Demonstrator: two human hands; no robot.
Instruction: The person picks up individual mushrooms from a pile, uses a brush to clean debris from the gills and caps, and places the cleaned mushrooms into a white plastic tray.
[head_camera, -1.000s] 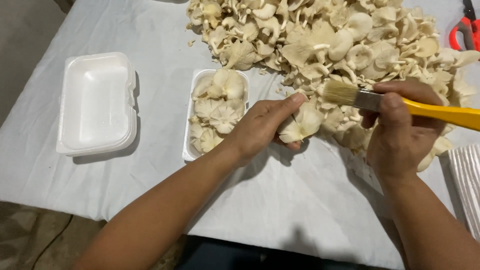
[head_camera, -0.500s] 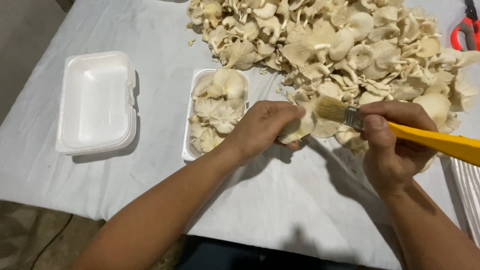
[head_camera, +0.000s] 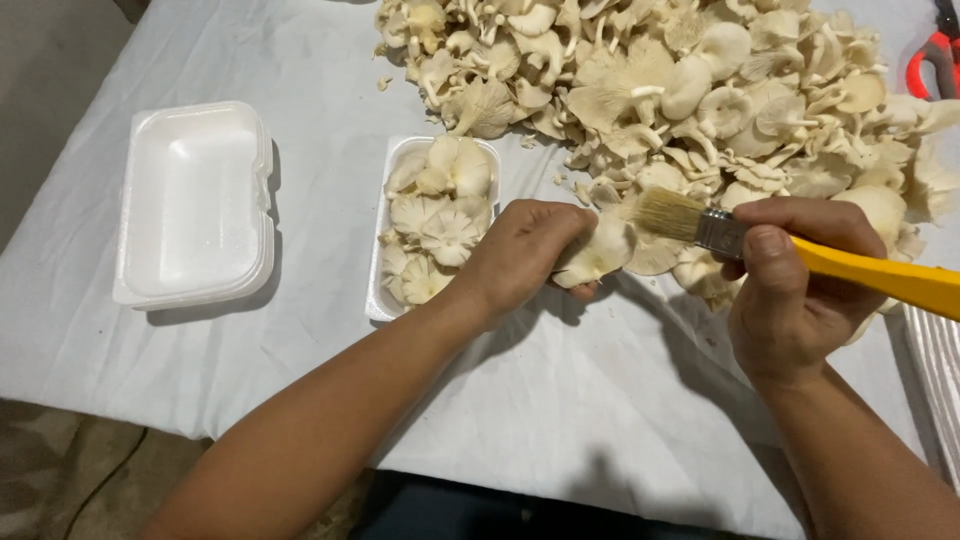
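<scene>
Left hand (head_camera: 525, 255) is curled shut around one pale oyster mushroom (head_camera: 598, 255), cap poking out past the fingertips toward the brush so the surface is exposed for cleaning. Right hand (head_camera: 790, 290) is clenched on the yellow-handled paintbrush (head_camera: 800, 250), thumb on top near the metal ferrule, likely for control; bristles sit just beyond the left fingertips, touching or nearly touching the cap, can't tell which. Big heap of loose mushrooms (head_camera: 700, 90) lies just past both sets of fingers, within easy reach. Foam tray (head_camera: 385, 300) partly filled with mushrooms sits right beside the left knuckles, probably so a brushed piece drops in with a short move. Closed white foam box (head_camera: 195, 205) is well off to the outside of the left hand. Red-handled scissors (head_camera: 930, 65) at the far edge beyond the right hand, untouched. All on a white cloth (head_camera: 600, 420)
</scene>
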